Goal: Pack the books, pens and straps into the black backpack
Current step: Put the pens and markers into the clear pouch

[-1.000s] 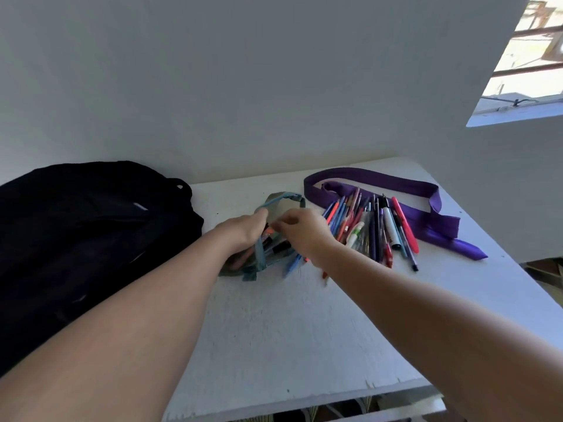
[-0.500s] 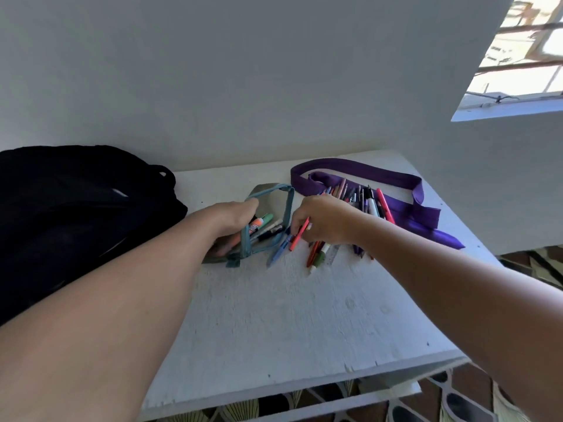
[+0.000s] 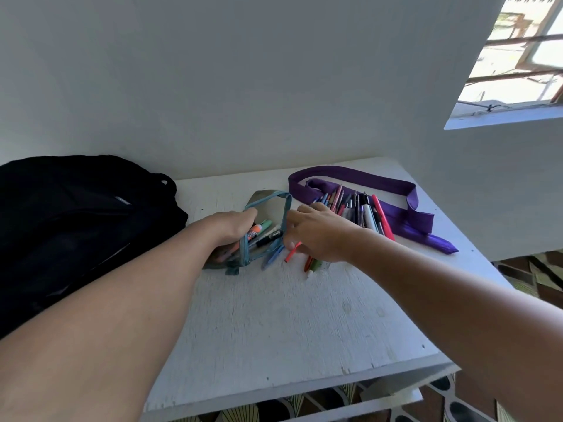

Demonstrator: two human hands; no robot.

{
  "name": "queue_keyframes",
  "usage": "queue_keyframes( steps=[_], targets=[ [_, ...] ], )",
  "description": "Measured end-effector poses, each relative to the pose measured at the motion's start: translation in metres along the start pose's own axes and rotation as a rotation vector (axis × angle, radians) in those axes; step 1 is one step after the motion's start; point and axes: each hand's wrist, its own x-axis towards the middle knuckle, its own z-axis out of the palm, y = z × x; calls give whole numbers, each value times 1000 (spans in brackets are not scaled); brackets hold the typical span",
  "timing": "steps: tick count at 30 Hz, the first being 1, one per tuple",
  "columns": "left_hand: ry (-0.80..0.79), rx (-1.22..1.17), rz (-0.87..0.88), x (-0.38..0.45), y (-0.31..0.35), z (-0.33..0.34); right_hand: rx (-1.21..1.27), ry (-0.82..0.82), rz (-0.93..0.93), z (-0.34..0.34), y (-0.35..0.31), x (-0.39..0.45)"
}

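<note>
White walls close in behind a white bench [image 3: 274,324] pushed into the corner, with a window [image 3: 518,56] high on the right. At the bench's left end, against the wall, lies the backpack [image 3: 76,233], so whatever is gathered has only a short way to go.

Near the middle lies a pouch [image 3: 268,208] with a teal zip edge. The left hand [image 3: 231,226] grips its near rim, fingers curled on the fabric, seemingly to keep the mouth gaping and the pouch from sliding. Several markers already lie inside, tips showing at the opening.

Just beside the mouth, the right hand [image 3: 316,233] lies over loose pens, its fingers bent down among them; a red pen [image 3: 292,252] sticks out under it, but whether it is pinched or only covered I cannot tell. A blue pen [image 3: 274,257] lies at the pouch's lip.

More pens [image 3: 359,211] sit fanned in a pile to the right, resting partly on the purple strap [image 3: 405,214], which loops behind them. Bagging the pens first looks sensible: loose ones would scatter inside the backpack. No books are in view. The strap and most pens remain unpacked.
</note>
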Motion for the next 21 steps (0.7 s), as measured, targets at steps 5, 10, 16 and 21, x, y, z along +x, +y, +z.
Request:
queue_keyframes(
  steps=[5, 10, 16, 21],
  targets=[
    [-15, 28, -6, -5, 2, -1, 147, 166, -61, 2, -9, 5],
    [-7, -7, 4, -4, 4, -3, 141, 180, -128, 18, -21, 13],
    [-57, 10, -7, 0, -3, 0, 84, 215, -117, 31, -25, 21],
    [-43, 18, 10, 0, -1, 0, 61, 265, -126, 36, -25, 18]
  ],
)
